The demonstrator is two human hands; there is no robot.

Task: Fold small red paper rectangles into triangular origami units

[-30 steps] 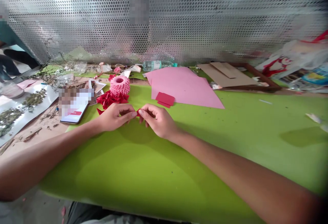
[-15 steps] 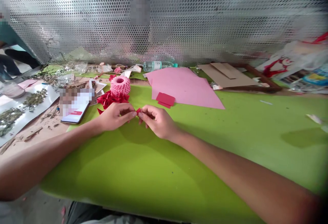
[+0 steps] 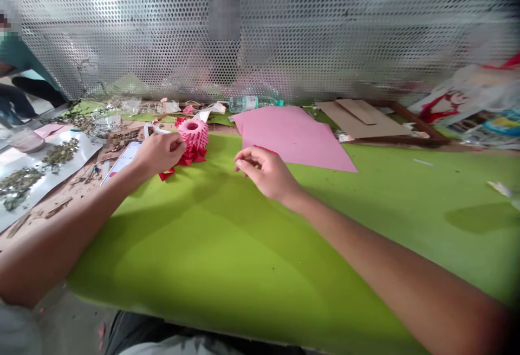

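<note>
My left hand (image 3: 158,154) is curled, with its fingertips at the side of a pink folded-paper vase (image 3: 194,134) built from many small units. Whether those fingers hold anything is hidden. A heap of red folded paper units (image 3: 190,155) lies against the vase's base, just past my left hand. My right hand (image 3: 264,170) hangs over the near edge of a pink paper sheet (image 3: 300,133), its fingers loosely curled and nothing visible in them. It covers most of the small red paper squares (image 3: 264,149).
The green table top (image 3: 227,246) stretches in front of me. A phone (image 3: 122,157) lies left of my left hand, beside foil sheets with dried leaves (image 3: 40,168). Cardboard pieces (image 3: 361,119), a water bottle (image 3: 247,104) and a perforated metal screen (image 3: 260,30) stand behind.
My hands have parted. The left moved left to the pink vase, the right moved up over the pink sheet. The small red piece pinched between them no longer shows.
</note>
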